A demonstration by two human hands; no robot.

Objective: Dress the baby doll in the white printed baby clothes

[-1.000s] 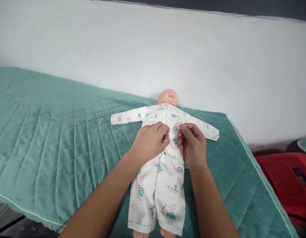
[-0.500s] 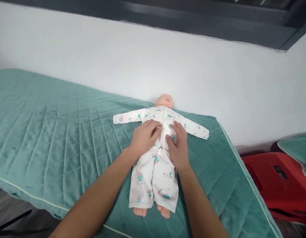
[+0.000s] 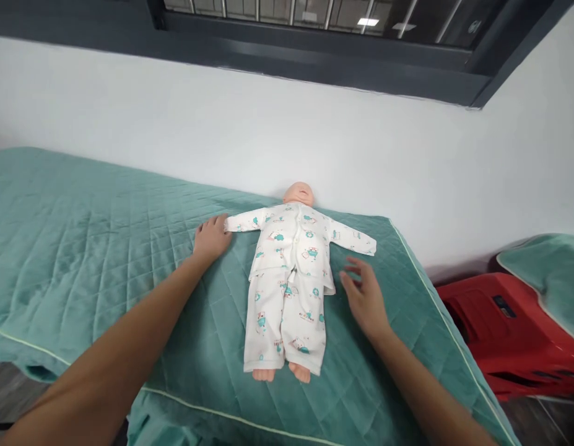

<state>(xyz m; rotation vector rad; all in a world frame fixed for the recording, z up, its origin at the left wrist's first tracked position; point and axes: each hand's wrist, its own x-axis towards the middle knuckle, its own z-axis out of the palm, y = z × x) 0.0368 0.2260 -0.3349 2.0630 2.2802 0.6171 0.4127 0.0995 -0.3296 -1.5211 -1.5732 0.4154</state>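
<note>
A baby doll (image 3: 300, 193) lies on its back on a green quilted cover, its arms spread to the sides. It wears a white printed top (image 3: 293, 241) and matching trousers (image 3: 285, 322), with its bare feet (image 3: 300, 371) showing at the hems. My left hand (image 3: 212, 238) is at the end of the sleeve on the left, its fingers and thumb closed around the cuff (image 3: 228, 223). To the right of the doll's waist, my right hand (image 3: 363, 294) hangs over the cover with its fingers apart and nothing in them.
The green quilted cover (image 3: 105, 260) spreads over a bed-like surface against a white wall (image 3: 198, 130). Above is a dark window frame (image 3: 291, 52) with bars. A red plastic piece (image 3: 504, 322), partly under another green cloth (image 3: 547, 266), stands beyond the right edge.
Both hands have left the front of the top. My left hand moved left to the sleeve cuff, and my right hand moved right, off the doll. The view has tilted up.
</note>
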